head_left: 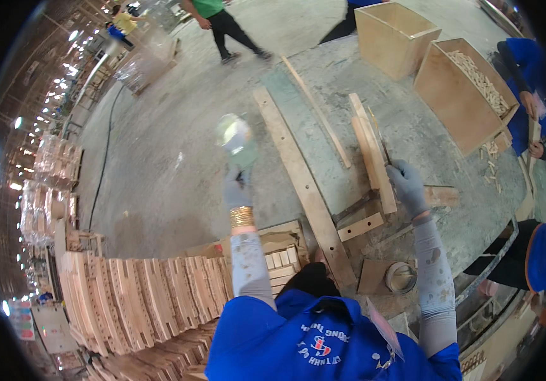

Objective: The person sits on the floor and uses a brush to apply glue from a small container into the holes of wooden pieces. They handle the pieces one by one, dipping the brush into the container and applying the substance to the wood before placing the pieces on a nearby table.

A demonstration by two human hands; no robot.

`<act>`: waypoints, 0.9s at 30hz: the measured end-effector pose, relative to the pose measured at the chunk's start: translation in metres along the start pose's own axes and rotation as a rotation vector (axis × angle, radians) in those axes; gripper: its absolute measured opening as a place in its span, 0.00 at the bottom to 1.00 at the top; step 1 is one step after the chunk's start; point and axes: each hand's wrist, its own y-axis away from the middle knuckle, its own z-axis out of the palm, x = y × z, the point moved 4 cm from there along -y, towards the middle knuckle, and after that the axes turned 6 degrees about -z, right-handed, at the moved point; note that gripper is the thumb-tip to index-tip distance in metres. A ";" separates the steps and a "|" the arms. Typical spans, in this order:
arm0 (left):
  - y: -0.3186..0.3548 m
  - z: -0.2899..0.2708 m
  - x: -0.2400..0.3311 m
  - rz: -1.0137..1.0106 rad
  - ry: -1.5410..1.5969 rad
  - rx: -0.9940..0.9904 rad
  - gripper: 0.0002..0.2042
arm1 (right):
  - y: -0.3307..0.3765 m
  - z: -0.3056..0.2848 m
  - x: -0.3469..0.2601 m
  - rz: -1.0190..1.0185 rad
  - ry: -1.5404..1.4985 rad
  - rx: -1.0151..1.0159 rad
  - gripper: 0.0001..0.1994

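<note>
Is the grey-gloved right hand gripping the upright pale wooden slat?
Yes, the right hand closes around the pale wooden slat near its lower end.

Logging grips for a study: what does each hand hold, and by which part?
Right hand grips a wooden slat near its lower end. Left hand holds up a blurred bottle by its base.

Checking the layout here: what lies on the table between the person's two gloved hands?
In the head view, a long wooden plank crosses diagonally between left hand and right hand.
</note>
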 end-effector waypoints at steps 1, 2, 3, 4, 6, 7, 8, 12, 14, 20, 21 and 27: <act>0.005 -0.030 0.008 -0.086 0.206 0.018 0.18 | -0.004 -0.003 -0.016 0.021 -0.001 0.013 0.12; 0.009 -0.059 0.010 -0.153 0.626 0.028 0.15 | -0.006 0.001 -0.026 -0.043 0.057 -0.011 0.12; 0.013 -0.057 0.026 -0.088 -0.096 0.008 0.14 | -0.008 0.000 -0.023 -0.058 0.068 0.012 0.12; 0.012 -0.049 0.050 0.029 -0.810 -0.005 0.13 | -0.014 0.001 -0.019 -0.083 0.078 0.044 0.12; 0.009 -0.106 0.036 -0.278 0.319 0.284 0.12 | -0.020 0.030 -0.035 -0.089 0.071 -0.043 0.12; 0.005 -0.115 0.028 -0.404 0.910 0.398 0.12 | -0.024 0.042 -0.055 -0.068 0.100 -0.090 0.12; -0.001 -0.126 0.028 -0.372 0.895 0.415 0.12 | -0.031 0.054 -0.068 -0.047 0.129 -0.140 0.12; -0.069 -0.110 0.026 -0.382 0.944 0.393 0.11 | -0.096 0.084 -0.063 -0.303 0.073 -0.037 0.10; -0.104 -0.131 0.021 -0.372 0.950 0.397 0.10 | -0.124 0.108 -0.083 -0.438 0.118 0.033 0.10; -0.276 -0.163 0.041 0.211 -0.716 0.234 0.09 | -0.237 0.163 -0.087 -0.663 0.562 0.102 0.10; -0.317 -0.167 0.059 0.275 -0.777 0.266 0.09 | -0.261 0.177 -0.077 -0.424 0.308 0.161 0.10; -0.486 -0.197 -0.003 -0.164 0.266 0.011 0.08 | -0.334 0.309 -0.041 0.043 -0.293 0.517 0.10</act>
